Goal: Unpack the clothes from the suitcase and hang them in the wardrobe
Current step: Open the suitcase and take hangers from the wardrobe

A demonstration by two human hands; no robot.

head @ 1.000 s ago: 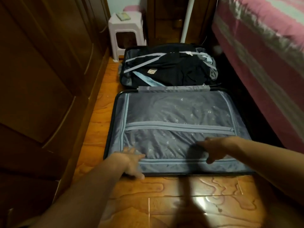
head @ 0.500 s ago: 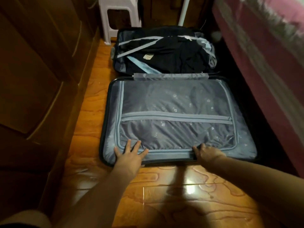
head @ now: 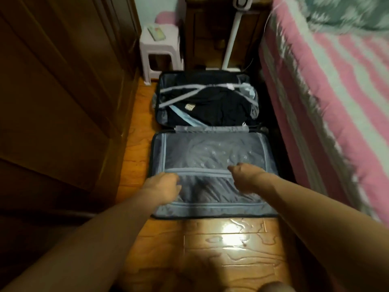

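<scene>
Head view, step: early unpacking; suitcase open flat at frame centre; dark clothes strapped in upper half; none hung yet.
Next move: likely unzip grey divider, or unclip straps and lift garments toward wardrobe, frame left.
Left hand: on divider, fingers curled; grip cannot be told.
Right hand: by zip line, curled; pinch unclear.

We see the suitcase lined with thin grey cloth of slight sheen; beyond our hands, dark matt clothes; beneath, a glossy wooden floor; leftward, the wardrobe of smooth brown wood
</scene>
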